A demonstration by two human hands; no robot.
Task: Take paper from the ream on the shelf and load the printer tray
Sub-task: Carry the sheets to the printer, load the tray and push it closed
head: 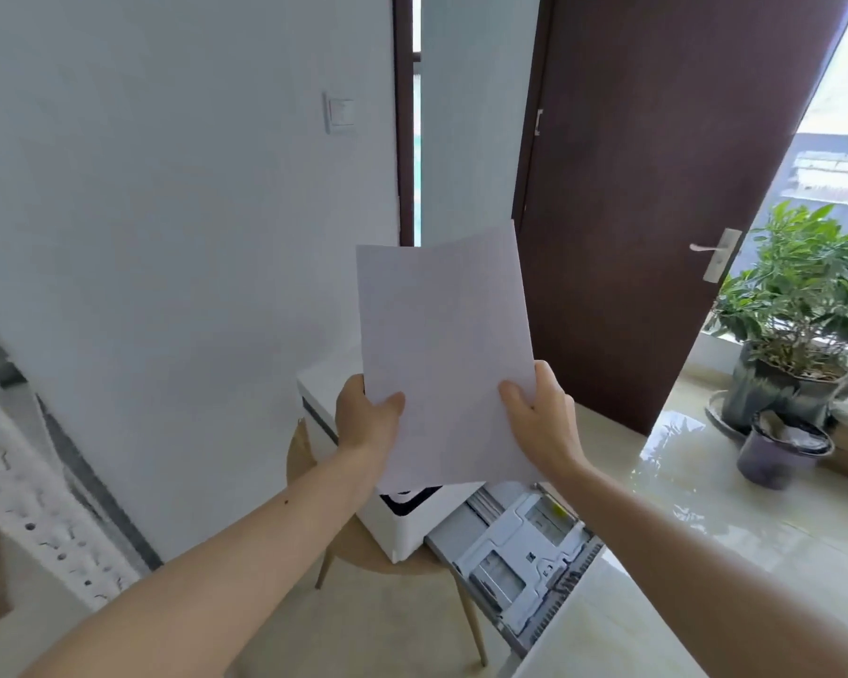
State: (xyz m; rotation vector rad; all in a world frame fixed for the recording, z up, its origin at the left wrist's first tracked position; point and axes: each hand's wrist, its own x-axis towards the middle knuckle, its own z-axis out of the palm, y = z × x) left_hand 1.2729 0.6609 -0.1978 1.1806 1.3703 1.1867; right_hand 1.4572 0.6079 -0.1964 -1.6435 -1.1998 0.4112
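Note:
I hold a stack of white paper (444, 345) upright in front of me, above the printer. My left hand (365, 418) grips its lower left edge, thumb on the front. My right hand (542, 418) grips the lower right edge the same way. The white printer (334, 379) sits on a round wooden stool (358, 555), mostly hidden behind the sheets. Its grey paper tray (520, 565) is pulled out toward me at the lower right and shows bare plastic guides. The ream and the shelf are out of view.
A dark brown door (657, 188) stands open behind the printer. A glossy stone ledge (706, 506) runs along the right with a potted plant (799, 305) and a purple pot (779, 452). A white perforated rack (35, 506) leans at the left.

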